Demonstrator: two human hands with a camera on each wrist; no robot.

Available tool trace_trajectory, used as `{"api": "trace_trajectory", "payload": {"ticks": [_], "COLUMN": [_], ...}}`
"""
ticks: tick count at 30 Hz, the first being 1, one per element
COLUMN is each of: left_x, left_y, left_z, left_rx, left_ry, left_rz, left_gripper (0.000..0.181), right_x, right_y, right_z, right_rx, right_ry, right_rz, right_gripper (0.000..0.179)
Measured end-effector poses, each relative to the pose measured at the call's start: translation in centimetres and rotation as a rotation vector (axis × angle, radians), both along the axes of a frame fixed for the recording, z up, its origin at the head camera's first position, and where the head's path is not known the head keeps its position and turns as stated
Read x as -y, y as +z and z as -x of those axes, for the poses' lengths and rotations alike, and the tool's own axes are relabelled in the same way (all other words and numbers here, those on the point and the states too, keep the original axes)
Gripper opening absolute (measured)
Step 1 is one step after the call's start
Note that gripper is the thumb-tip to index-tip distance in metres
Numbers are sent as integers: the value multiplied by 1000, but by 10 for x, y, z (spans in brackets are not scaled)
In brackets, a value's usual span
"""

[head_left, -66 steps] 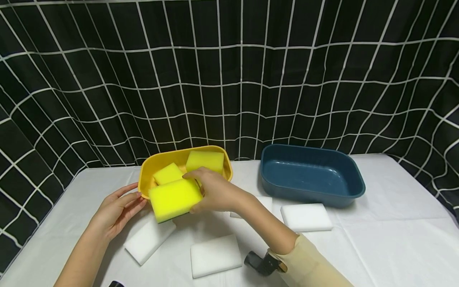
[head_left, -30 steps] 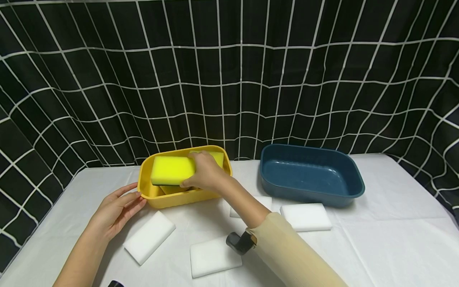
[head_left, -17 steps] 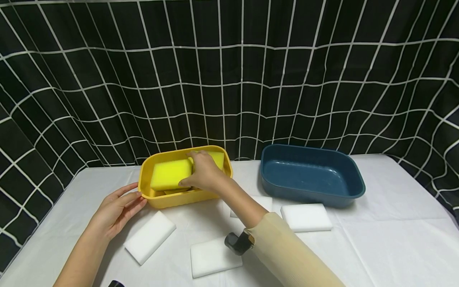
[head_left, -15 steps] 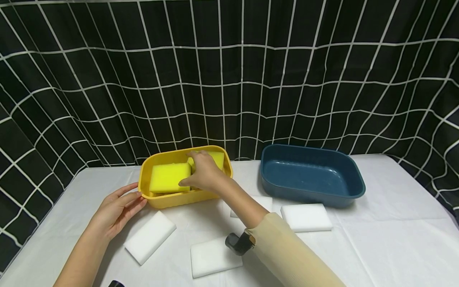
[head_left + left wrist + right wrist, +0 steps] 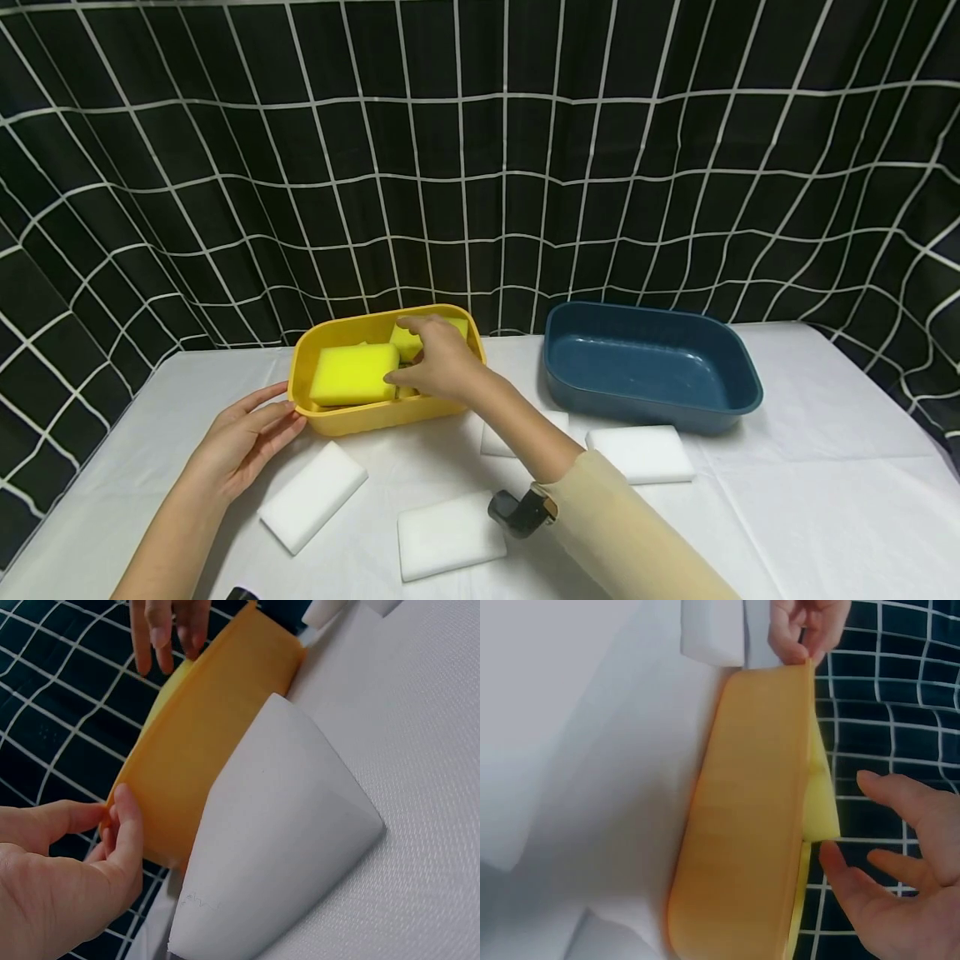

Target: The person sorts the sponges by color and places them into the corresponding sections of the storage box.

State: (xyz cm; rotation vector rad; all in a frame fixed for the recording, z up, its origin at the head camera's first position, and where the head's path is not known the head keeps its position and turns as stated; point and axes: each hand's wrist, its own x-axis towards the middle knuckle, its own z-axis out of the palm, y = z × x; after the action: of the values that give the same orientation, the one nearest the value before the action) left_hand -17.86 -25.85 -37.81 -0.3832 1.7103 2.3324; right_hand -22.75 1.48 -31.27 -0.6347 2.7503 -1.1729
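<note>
My left hand (image 5: 247, 437) pinches the left end of the rim of the yellow plastic bin (image 5: 390, 419) between thumb and fingers. The left wrist view shows this pinch on the orange-yellow rim closely. Over the bin's right half is my right hand (image 5: 450, 362), thumb and fingers spread, holding nothing. Just left of its fingertips a yellow sponge (image 5: 356, 375) lies in the bin, on top of other sponges that it mostly hides. Another yellow sponge (image 5: 408, 343) sits at the bin's right side, partly behind my right hand. Sponge edges rise above the rim in the right wrist view.
A blue bin (image 5: 652, 398) stands at the right rear. White sponge blocks lie on the white cloth: one (image 5: 313, 497) by my left wrist, one (image 5: 452, 536) in front, one (image 5: 641, 454) before the blue bin, one (image 5: 495, 442) partly under my right forearm. A black gridded curtain (image 5: 480, 208) hangs behind.
My right hand brought a yellow sponge over the yellow bin, lowered it and let go. It has since drawn slightly right, and the sponge has settled lower. My left hand stays at the rim.
</note>
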Motion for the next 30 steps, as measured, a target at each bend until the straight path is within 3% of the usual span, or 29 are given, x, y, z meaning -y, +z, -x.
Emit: {"api": "trace_trajectory", "payload": {"ticks": [19,30], "left_x": [-2,-2], "left_y": [1,0], "left_z": [-1,-1], "left_rx": [-12,-18], "left_ry": [-2,-2], "left_rz": [41,48], "left_gripper": [71,70], "right_x": [-61,-112], "right_y": [7,11], "right_z": [-1,-7], "right_rx": [-52,-159], "right_ry": [-56,-110], "right_rz": [88,92], "right_gripper": [59,55]}}
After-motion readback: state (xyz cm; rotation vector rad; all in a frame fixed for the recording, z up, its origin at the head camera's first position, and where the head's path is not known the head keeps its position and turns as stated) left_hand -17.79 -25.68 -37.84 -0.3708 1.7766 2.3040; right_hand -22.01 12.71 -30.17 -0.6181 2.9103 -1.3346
